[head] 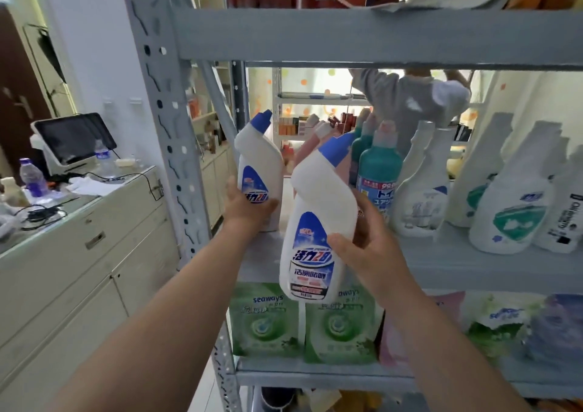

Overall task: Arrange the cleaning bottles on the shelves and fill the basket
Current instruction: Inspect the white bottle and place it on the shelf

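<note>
Left grip (249,205) curls round a smooth white plastic bent-neck bottle with blue cap (259,165), upright centre-left on the grey metal shelf (473,266). My right grip (366,244) clasps the glossy twin bottle (318,219), tilted, centre frame.

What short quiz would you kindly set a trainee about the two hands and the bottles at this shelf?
1. True or false: the left hand holds a blue-capped bottle at the left end of the grey shelf.
2. The second blue-capped bottle, in the right hand, is: A) lying flat on the shelf; B) tilted, in front of the shelf edge; C) upside down.
3. Fill in: the two seaways pouches below the held bottle are coloured ___.
Key: 1 true; 2 B; 3 green.
</note>
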`<state>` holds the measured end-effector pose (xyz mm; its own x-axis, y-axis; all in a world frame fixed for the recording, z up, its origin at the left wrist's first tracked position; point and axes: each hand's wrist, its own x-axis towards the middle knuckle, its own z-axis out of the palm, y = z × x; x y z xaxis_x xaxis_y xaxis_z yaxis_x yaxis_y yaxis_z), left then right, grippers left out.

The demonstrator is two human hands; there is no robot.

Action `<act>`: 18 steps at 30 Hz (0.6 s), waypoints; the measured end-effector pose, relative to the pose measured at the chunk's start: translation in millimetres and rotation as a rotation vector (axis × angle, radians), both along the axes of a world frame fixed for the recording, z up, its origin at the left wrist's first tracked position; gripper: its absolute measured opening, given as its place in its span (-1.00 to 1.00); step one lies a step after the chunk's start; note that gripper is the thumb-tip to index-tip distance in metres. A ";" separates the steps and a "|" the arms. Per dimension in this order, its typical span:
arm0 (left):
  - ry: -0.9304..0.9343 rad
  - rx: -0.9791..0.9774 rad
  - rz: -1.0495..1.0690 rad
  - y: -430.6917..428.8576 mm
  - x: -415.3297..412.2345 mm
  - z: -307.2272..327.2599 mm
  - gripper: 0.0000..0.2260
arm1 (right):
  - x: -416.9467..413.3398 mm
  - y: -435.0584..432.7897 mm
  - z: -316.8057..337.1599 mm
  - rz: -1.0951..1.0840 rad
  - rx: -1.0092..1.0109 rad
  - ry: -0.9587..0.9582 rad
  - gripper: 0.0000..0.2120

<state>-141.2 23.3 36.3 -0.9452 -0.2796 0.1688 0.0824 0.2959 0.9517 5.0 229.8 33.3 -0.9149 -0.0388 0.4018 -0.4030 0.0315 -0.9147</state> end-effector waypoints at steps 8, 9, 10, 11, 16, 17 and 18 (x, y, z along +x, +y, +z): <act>0.146 -0.087 0.056 -6.0 26.4 -11.7 -0.45 | 2.1 4.9 -2.2 -0.063 0.028 -0.008 -0.34; 0.176 -0.085 0.029 -7.5 38.2 -12.4 -0.45 | 3.9 5.2 -2.6 -0.073 0.033 -0.009 -0.35; 0.202 -0.060 -0.003 -9.9 51.2 -12.9 -0.47 | 6.3 5.3 -2.6 -0.081 0.032 -0.010 -0.36; 0.209 -0.020 -0.038 -13.1 65.5 -13.7 -0.48 | 8.8 5.0 -2.3 -0.091 0.026 -0.011 -0.37; 0.145 0.042 -0.151 -45.0 137.5 -26.7 -0.53 | 18.9 -7.2 5.1 -0.135 0.015 -0.002 -0.39; 0.131 0.054 -0.168 -53.5 149.8 -32.3 -0.52 | 19.6 -12.3 8.2 -0.159 0.023 0.007 -0.39; 0.114 0.067 -0.186 -61.3 161.5 -39.0 -0.51 | 20.0 -17.8 11.7 -0.189 0.038 0.022 -0.37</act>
<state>20.3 -38.0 -2.7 -0.9573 -0.1162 0.2648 0.2383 0.2018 0.9500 24.9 212.0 45.1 -0.8984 0.1170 0.4233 -0.4066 0.1425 -0.9024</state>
